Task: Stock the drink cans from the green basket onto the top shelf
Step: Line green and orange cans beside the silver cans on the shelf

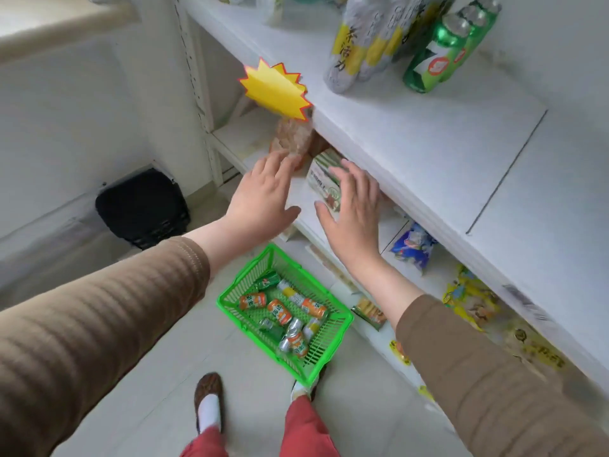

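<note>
A green plastic basket [333, 338] stands on the floor in front of my feet. Inside it lie several drink cans [280, 311], orange ones and green ones, all on their sides. My left hand [260, 196] and my right hand [352, 209] hover side by side above the basket, both held flat with straight fingers and holding nothing. The white top shelf [412, 136] runs along the right. At its far end stand green cans [441, 57] and grey-and-yellow bottles [356, 51].
A yellow starburst tag [275, 89] sticks out from the top shelf's edge. Lower shelves hold a green-and-white carton [319, 176], a brown bag [293, 140] and snack packets [412, 245]. A black bin [141, 209] stands on the floor at the left.
</note>
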Available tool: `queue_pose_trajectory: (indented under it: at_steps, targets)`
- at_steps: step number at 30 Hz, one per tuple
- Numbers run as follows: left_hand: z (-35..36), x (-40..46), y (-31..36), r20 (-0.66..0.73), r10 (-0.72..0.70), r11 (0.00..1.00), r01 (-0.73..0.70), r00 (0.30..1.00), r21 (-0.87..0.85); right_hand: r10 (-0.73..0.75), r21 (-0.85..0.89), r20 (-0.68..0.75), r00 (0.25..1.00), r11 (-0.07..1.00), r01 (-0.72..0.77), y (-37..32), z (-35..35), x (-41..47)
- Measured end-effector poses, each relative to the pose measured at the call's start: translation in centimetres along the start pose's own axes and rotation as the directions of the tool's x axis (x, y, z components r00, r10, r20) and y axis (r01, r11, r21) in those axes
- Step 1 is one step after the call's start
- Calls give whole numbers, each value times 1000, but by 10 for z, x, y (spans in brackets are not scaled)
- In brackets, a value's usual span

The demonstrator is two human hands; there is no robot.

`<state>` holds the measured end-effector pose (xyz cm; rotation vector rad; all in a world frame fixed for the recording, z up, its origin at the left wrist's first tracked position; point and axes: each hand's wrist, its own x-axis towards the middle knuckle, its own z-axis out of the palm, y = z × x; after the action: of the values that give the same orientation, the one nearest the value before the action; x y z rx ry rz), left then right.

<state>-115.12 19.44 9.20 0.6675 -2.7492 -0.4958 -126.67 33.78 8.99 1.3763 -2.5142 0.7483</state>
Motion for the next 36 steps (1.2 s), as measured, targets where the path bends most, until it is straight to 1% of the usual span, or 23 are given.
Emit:
queue_pose_trajectory:
  at_steps: [4, 8, 11, 15, 18, 23, 25, 29, 31, 33, 35, 36]
  targets:
    - [42, -53, -48, 113, -35, 999, 36, 993, -5, 95, 51, 138, 986, 993, -103, -13, 65, -56]
    - [99, -94, -82, 241, -95, 995, 100, 966, -11, 199, 84, 278, 940, 969, -230, 0, 131, -110]
    - [153, -119, -107, 324, -150, 988, 156, 934, 7, 251, 65, 402, 881, 951, -301, 20, 189, -149]
    - [239, -149, -141, 451, -220, 974, 217, 865, 59, 323, 11, 542, 776, 920, -391, 51, 279, -199]
    - [306, -170, -162, 522, -251, 966, 245, 815, 82, 335, -28, 622, 708, 913, -408, 75, 349, -235]
    - [404, -195, -190, 620, -242, 968, 231, 746, 100, 351, -87, 705, 616, 905, -416, 109, 452, -278]
    - [435, -200, -199, 648, -230, 971, 211, 726, 108, 342, -103, 725, 598, 912, -397, 120, 488, -289]
    - [483, -203, -219, 706, -212, 977, 153, 676, 148, 274, -115, 772, 574, 948, -298, 135, 553, -301]
    - [501, -205, -229, 722, -205, 978, 114, 661, 174, 238, -130, 777, 583, 967, -220, 140, 582, -304]
    - [515, -207, -237, 725, -214, 974, 88, 655, 208, 180, -148, 789, 587, 984, -103, 144, 608, -305]
    - [524, -209, -240, 721, -229, 969, 78, 655, 237, 142, -178, 800, 583, 984, 4, 146, 629, -308]
    - [528, -210, -241, 717, -235, 966, 79, 657, 245, 139, -195, 795, 591, 980, 32, 147, 638, -310]
